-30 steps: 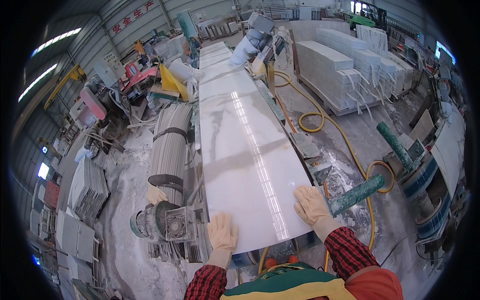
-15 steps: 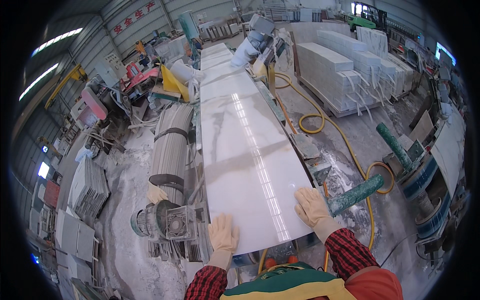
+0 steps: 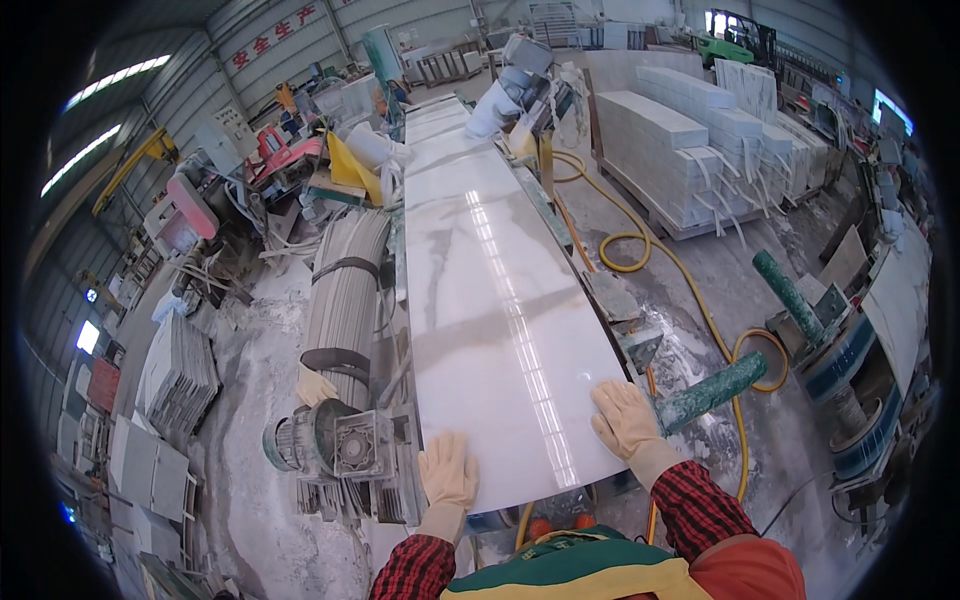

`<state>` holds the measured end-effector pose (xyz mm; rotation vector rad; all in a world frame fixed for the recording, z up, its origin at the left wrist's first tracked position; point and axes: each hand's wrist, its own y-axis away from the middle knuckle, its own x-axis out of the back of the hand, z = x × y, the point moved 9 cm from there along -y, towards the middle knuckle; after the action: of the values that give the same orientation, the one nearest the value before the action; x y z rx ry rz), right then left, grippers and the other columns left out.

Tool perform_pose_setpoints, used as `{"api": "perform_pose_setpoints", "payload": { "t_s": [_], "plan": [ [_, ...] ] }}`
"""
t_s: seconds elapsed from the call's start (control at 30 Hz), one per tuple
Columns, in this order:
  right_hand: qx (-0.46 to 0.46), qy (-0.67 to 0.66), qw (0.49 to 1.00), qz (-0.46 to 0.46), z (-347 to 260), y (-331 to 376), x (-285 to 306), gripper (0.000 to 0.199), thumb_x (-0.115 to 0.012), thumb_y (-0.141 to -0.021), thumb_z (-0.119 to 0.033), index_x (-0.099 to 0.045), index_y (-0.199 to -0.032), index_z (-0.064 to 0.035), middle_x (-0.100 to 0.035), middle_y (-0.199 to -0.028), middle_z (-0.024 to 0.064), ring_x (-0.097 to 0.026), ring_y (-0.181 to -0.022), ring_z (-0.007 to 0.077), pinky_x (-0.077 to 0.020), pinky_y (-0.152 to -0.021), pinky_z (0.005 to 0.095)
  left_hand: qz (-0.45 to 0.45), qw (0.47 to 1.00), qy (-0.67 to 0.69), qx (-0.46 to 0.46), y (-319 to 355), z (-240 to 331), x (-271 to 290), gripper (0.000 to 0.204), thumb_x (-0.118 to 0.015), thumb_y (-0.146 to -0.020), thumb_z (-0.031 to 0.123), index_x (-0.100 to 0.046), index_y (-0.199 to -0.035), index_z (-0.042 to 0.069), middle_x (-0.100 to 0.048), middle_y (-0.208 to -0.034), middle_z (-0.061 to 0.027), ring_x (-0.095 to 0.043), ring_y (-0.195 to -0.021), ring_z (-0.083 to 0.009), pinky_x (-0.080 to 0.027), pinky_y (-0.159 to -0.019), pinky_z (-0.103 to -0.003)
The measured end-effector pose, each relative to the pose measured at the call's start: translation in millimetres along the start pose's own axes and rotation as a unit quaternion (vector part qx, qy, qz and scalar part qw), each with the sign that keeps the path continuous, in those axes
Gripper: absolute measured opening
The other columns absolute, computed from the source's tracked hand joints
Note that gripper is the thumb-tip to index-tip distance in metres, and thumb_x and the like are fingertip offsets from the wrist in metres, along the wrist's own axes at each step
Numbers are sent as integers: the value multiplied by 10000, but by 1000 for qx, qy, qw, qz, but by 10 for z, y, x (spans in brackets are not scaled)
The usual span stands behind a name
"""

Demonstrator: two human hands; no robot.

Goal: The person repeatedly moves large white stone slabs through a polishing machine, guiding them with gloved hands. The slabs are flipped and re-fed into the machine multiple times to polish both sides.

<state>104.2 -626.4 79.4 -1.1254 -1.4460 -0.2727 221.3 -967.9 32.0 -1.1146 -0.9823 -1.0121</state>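
In front of me a polished white stone slab (image 3: 480, 370) with grey-brown veins lies flat on a long conveyor line. My left hand (image 3: 447, 470), in a cream rubber glove, rests with straight fingers on its near left corner. On the near right edge lies my right hand (image 3: 625, 418), gloved alike, fingers stretched out and flat. Neither hand holds anything. More veined slabs (image 3: 450, 180) continue the row toward a grey machine head (image 3: 510, 90) at the far end.
Left of the slab stand a motor with gearbox (image 3: 340, 445) and a strapped bundle of long strips (image 3: 345, 280). To the right, a green roller post (image 3: 710, 392) juts out beside a yellow hose (image 3: 690, 280). Strapped stone blocks (image 3: 680, 150) are stacked farther right.
The view has shifted very slightly, so everything sits a little lower and to the right. Both hands stay in the same places on the slab.
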Motion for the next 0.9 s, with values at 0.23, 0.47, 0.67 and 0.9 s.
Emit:
{"api": "perform_pose_setpoints", "payload": {
  "t_s": [0.23,0.47,0.67,0.9],
  "plan": [
    [11,-6,1000,13,-89,-16,101,414,-643,-971,-288,-623,-1316,-60,-640,-1360,158,-577,-1317,357,-409,-1170,521,20,1000,-1,-6,68,-14,11,555,-623,-1031,390,-613,-1537,161,-561,-1606,-176,-468,-1491,-452,-331,-1216,-639],
    [-4,-12,1000,-13,-60,45,79,443,-631,-1000,-303,-625,-1358,-42,-634,-1415,183,-566,-1369,377,-397,-1206,517,10,1000,10,-5,88,44,78,536,-623,-1027,381,-623,-1516,161,-569,-1597,-174,-479,-1483,-451,-332,-1213,-640],
    [-17,-29,998,-46,-68,56,85,461,-630,-1013,-309,-629,-1379,-28,-635,-1445,201,-563,-1398,393,-392,-1228,517,3,1000,6,-5,124,58,91,548,-617,-1037,360,-594,-1543,151,-554,-1609,-192,-466,-1484,-466,-332,-1216,-634],
    [20,5,999,39,-141,115,199,419,-630,-973,-293,-626,-1317,-55,-638,-1339,157,-580,-1284,360,-419,-1141,507,29,999,0,-17,163,89,119,532,-634,-1016,372,-630,-1499,149,-587,-1568,-179,-498,-1447,-452,-351,-1186,-620]
  ]
}}
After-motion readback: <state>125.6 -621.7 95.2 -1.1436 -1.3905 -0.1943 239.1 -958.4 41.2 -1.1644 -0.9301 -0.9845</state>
